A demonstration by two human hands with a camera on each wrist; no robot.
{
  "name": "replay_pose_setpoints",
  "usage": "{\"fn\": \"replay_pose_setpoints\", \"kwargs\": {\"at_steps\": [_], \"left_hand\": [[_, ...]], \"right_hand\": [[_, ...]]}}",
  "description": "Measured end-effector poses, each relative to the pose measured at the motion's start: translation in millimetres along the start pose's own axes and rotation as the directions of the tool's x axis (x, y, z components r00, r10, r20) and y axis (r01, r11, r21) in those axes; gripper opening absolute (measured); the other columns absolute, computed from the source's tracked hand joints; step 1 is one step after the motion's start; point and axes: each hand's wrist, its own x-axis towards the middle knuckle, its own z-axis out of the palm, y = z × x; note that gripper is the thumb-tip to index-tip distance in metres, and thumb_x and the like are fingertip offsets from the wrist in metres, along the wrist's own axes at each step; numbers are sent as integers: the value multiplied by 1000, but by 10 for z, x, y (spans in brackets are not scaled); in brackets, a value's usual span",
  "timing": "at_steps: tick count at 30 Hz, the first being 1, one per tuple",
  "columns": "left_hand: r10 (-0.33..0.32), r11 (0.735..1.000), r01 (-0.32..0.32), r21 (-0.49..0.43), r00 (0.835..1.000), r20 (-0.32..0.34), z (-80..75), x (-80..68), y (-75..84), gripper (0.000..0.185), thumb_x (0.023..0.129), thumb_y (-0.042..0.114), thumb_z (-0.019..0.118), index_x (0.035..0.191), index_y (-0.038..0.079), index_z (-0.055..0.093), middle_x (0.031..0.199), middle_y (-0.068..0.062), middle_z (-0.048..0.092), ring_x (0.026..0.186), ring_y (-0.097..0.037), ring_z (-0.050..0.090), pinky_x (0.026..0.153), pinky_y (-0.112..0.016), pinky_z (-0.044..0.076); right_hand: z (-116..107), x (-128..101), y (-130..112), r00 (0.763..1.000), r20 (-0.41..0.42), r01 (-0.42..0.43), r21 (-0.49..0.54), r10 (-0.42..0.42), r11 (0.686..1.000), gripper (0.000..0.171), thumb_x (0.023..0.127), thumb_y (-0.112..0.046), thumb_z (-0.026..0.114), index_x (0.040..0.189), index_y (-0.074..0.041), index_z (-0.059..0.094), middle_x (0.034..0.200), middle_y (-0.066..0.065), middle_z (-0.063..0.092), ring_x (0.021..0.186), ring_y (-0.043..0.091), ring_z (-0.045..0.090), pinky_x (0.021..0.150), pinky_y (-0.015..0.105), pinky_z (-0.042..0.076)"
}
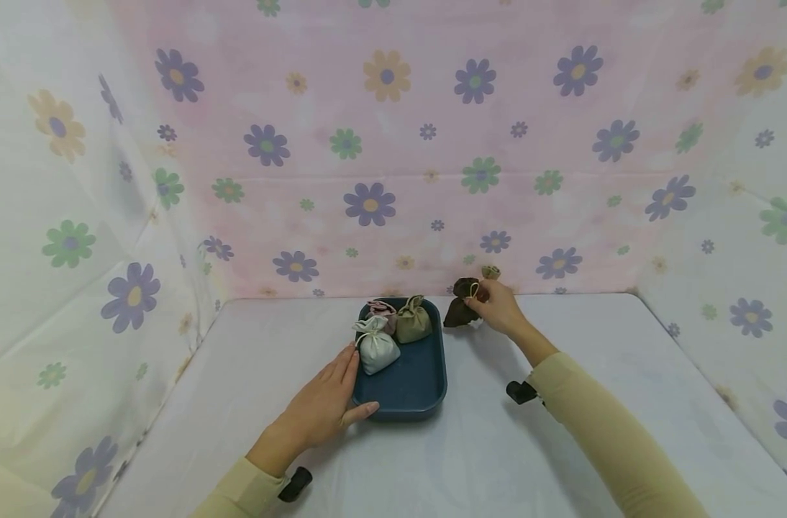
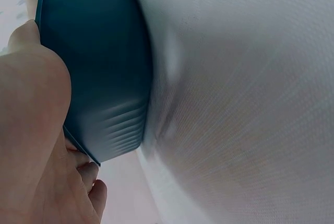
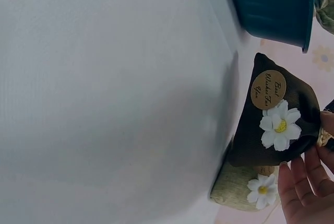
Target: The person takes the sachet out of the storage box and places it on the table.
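Note:
My right hand (image 1: 499,308) pinches the gathered neck of a dark brown drawstring pouch (image 1: 460,313) just right of the blue tray (image 1: 406,388). The right wrist view shows a white flower (image 3: 281,125) and a round "Best Wishes For You" label (image 3: 268,90) on this pouch (image 3: 250,140). An olive pouch (image 3: 235,185) with another white flower stands behind it, mostly hidden in the head view. My left hand (image 1: 319,406) lies against the tray's left side, fingers extended along the rim and thumb at the front corner. Inside the tray sit a white pouch (image 1: 379,352), a pink one (image 1: 385,311) and an olive-green one (image 1: 413,324).
A white cloth covers the table (image 1: 562,432). Flower-printed fabric (image 1: 393,144) rises along the back edge and both sides. The tray's pouches are gathered toward its back, with its bare floor showing at the front.

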Motion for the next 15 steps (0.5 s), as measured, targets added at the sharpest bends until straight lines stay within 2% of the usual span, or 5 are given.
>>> {"fn": "replay_pose_setpoints", "kwargs": {"at_steps": [6, 11, 15], "left_hand": [[-10, 1000, 10, 4, 999, 44, -48, 0, 33, 100, 101, 71, 37, 160, -8, 17, 169, -24, 8, 156, -36, 16, 123, -49, 26], [9, 1000, -9, 2, 1000, 17, -49, -2, 38, 100, 101, 70, 39, 159, -10, 19, 168, -26, 11, 155, -37, 19, 122, -50, 28], [-2, 1000, 1, 10, 999, 36, -61, -1, 40, 100, 101, 70, 38, 160, -9, 17, 169, -24, 8, 156, -36, 17, 123, -48, 26]], "right_hand": [[94, 15, 64, 1000, -2, -12, -8, 12, 1000, 16, 97, -14, 69, 93, 0, 62, 94, 17, 64, 88, 30, 58, 75, 40, 49], [154, 38, 115, 1000, -4, -8, 24, 8, 1000, 17, 97, -12, 69, 104, 3, 66, 103, 20, 65, 96, 33, 61, 84, 46, 53], [163, 50, 120, 1000, -11, -2, 42, 3, 999, 22, 96, -11, 70, 111, 6, 67, 110, 23, 64, 100, 35, 63, 88, 49, 53]]}}
